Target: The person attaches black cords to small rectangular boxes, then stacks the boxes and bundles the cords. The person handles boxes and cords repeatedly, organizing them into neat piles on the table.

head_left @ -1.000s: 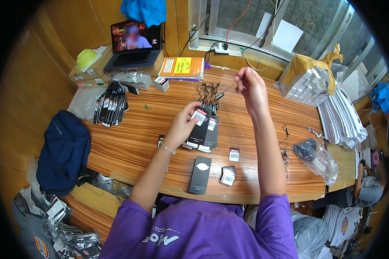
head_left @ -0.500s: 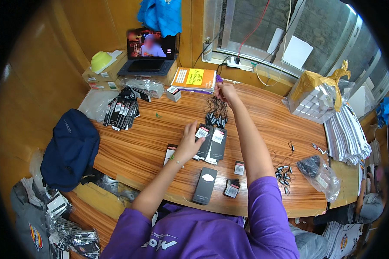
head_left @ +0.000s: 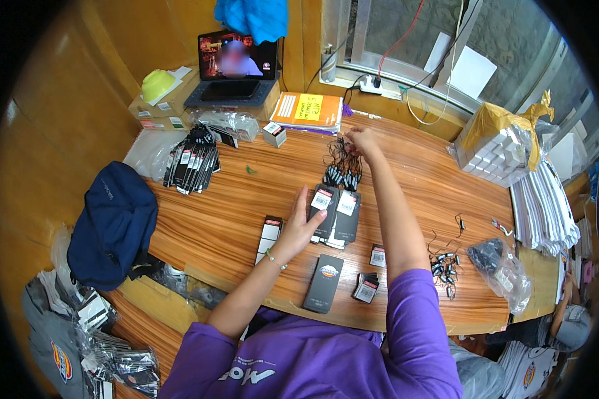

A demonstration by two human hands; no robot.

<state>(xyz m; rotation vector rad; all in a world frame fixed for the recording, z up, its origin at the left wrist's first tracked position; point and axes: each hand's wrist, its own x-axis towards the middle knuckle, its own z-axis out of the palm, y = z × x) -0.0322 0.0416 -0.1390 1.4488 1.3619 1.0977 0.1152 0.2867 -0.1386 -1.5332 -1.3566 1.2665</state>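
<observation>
A: Far left on the tabletop [head_left: 226, 206], what do you have?

B: A fanned bundle of tags [head_left: 188, 165], well apart from your hands; nearer, a column of labels [head_left: 269, 236] just beside your left forearm.

A: And your left hand [head_left: 298, 229]?

B: Fingers apart, thumb appearing to rest on the left edge of the fanned dark cards [head_left: 343, 227]. These lie flat at mid-tabletop, white stickers upward, with one single dark card [head_left: 323, 282] lying nearer you.

A: What could go wrong there?

B: The cards overlap loosely; a sideways push from your thumb could spread the pile.

A: Beyond the cards?

B: Black cords [head_left: 343, 154] in a tangle, their clips near the cards' far edges. Your right hand [head_left: 364, 141] is at the tangle's far end; whether its fingers are together or clamped on a cord, you cannot tell from this view. Looped cords could snag one another, so a hard pull might drag several cards askew.

A: Farther right?

B: A small label pile [head_left: 366, 288] near your right forearm, which a low sweep could scatter; then loose cords [head_left: 444, 269], themselves liable to knot.
</observation>
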